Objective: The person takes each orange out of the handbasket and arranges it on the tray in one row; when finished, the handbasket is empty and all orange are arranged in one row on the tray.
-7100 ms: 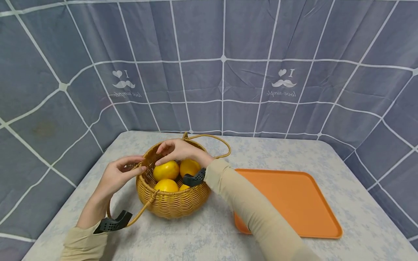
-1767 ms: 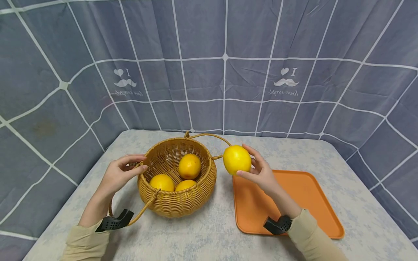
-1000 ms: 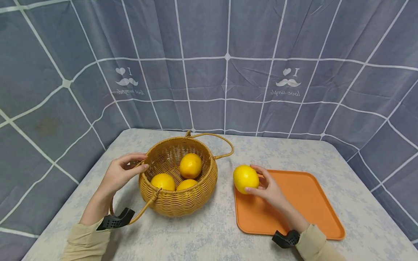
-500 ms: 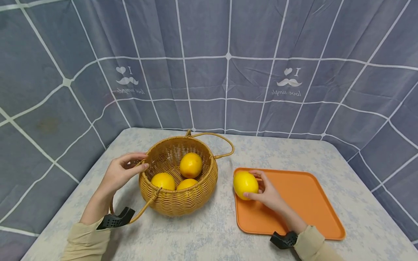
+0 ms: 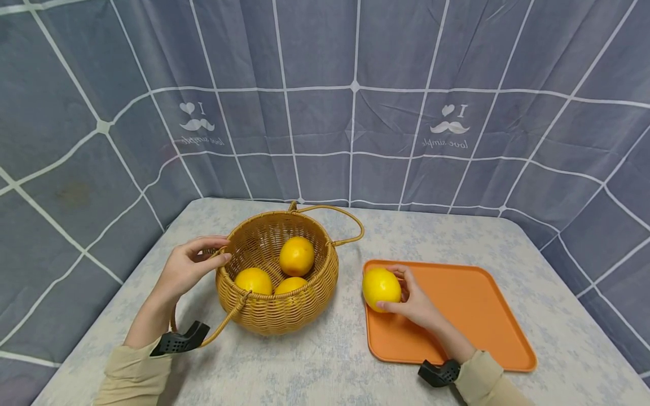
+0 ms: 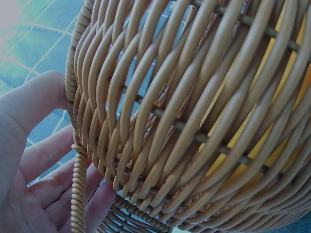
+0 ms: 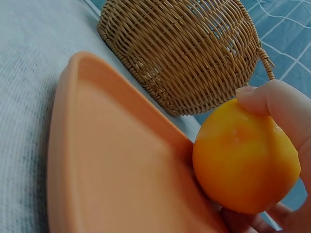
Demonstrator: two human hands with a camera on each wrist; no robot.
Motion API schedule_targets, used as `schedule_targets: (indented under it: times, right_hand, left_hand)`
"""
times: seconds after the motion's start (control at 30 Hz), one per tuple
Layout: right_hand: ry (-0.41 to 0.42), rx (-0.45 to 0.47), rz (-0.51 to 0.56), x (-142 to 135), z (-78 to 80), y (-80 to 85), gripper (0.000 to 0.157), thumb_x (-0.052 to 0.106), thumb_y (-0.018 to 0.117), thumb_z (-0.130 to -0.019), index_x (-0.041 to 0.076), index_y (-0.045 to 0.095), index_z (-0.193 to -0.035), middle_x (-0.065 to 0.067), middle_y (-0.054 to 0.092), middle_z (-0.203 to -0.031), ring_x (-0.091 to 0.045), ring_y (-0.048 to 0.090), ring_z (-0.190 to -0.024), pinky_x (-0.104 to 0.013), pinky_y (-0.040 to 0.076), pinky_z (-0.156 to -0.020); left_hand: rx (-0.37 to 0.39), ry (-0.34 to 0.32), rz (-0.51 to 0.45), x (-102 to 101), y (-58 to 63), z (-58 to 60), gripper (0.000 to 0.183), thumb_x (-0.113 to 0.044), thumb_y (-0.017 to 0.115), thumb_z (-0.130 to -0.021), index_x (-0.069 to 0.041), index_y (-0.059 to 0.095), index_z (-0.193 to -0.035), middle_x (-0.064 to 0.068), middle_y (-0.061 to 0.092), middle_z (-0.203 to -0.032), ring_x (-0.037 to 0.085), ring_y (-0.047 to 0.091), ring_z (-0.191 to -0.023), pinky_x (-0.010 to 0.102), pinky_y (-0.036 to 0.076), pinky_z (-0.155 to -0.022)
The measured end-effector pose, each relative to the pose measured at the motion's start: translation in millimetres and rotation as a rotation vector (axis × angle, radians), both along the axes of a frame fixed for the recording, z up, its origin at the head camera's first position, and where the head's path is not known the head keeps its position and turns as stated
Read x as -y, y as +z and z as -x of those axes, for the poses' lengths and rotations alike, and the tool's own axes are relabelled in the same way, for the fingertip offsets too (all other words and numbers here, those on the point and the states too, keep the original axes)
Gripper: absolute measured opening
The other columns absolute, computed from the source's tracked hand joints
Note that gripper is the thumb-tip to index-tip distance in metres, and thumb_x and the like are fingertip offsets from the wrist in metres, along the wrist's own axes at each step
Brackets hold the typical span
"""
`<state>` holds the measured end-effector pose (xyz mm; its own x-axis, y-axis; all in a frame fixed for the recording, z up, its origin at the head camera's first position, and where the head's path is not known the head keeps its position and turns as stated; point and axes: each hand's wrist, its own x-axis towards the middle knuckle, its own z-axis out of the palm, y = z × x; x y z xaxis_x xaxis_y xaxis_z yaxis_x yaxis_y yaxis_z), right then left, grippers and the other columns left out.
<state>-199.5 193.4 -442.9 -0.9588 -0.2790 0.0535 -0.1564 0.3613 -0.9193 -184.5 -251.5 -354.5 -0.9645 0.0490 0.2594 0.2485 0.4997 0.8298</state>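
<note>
My left hand (image 5: 190, 268) holds the left rim of a round wicker basket (image 5: 279, 316). In the left wrist view its thumb lies against the rim (image 6: 71, 73), with the other fingers behind the basket's hanging handle (image 6: 79, 194). Inside the basket are three yellow-orange oranges, one orange (image 5: 297, 256) at the right and two nearer the front. My right hand (image 5: 413, 301) grips another orange (image 5: 381, 288) at the left side of an orange tray (image 5: 457, 316). The right wrist view shows the thumb on top of this orange (image 7: 243, 160), which sits against the tray's surface close to its rim.
The basket's second handle (image 5: 350, 217) sticks out to the right at the back. A light patterned cloth covers the table (image 5: 284, 372). Behind it hangs a grey-blue curtain (image 5: 315, 124) with white lines. Each wrist carries a black device (image 5: 440, 373).
My right hand was over the fruit in the basket, then carried one orange rightward and down to the tray. Lately it has barely moved. My left hand has stayed at the basket rim.
</note>
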Motion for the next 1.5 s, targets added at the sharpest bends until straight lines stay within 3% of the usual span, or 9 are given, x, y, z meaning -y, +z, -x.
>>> schedule_targets:
  times: [0.4, 0.9, 1.5]
  right_hand:
    - [0.035, 0.044, -0.047, 1.8, -3.6, 3.6, 0.083, 0.024, 0.080, -0.075, 0.013, 0.023, -0.134, -0.017, 0.025, -0.137, -0.034, 0.041, -0.116, -0.048, 0.034, -0.096]
    - [0.053, 0.010, -0.024, 2.2, -3.6, -0.4, 0.087, 0.022, 0.082, -0.073, 0.013, 0.022, -0.135, -0.019, 0.027, -0.139, -0.030, 0.047, -0.110, -0.044, 0.038, -0.093]
    - [0.027, -0.042, -0.026, 2.9, -4.2, -3.6, 0.087, 0.022, 0.082, -0.074, 0.013, 0.022, -0.136, -0.016, 0.026, -0.138, -0.032, 0.041, -0.118, -0.049, 0.031, -0.098]
  left_hand:
    - [0.001, -0.005, -0.005, 0.4, -0.4, -0.2, 0.036, -0.025, 0.069, -0.088, -0.005, 0.064, -0.117, 0.006, 0.059, -0.121, 0.005, 0.055, -0.101, 0.014, 0.045, -0.080]
    - [0.004, -0.010, -0.021, -0.2, -0.4, -0.3, 0.036, -0.025, 0.069, -0.088, -0.005, 0.064, -0.117, 0.002, 0.059, -0.120, 0.007, 0.055, -0.103, 0.014, 0.044, -0.081]
    - [-0.012, -0.015, -0.018, 0.7, -1.0, -0.3, 0.035, -0.023, 0.069, -0.087, -0.005, 0.065, -0.116, 0.003, 0.060, -0.119, 0.007, 0.056, -0.101, 0.014, 0.046, -0.079]
